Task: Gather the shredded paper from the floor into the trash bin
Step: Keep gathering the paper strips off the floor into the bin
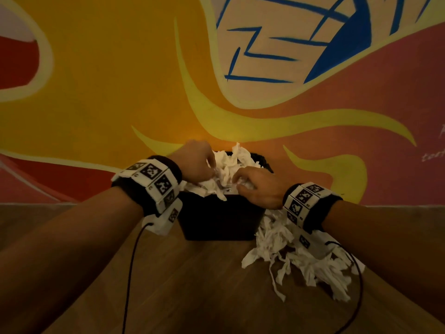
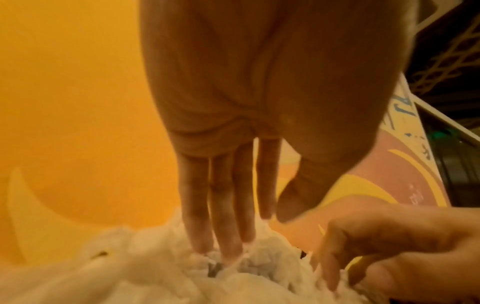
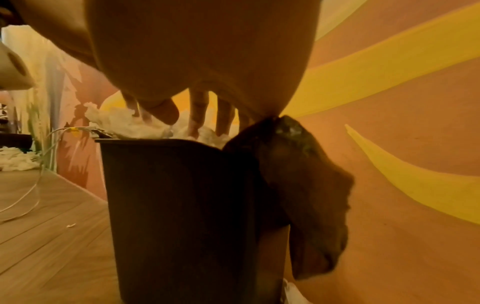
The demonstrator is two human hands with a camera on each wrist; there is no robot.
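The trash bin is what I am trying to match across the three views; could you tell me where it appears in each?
Head: the trash bin stands at centre, below both hands.
Left wrist: its body is not in view; only the shredded paper along the bottom.
Right wrist: it fills the lower centre.
Shared landmark: the heaped shredded paper that both hands press.

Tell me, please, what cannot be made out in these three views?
- Head view: the trash bin interior, hidden by heaped shredded paper.
- Left wrist view: left hand fingertips, sunk into the paper and blurred.
- Head view: floor paper, partly covered by the right forearm.
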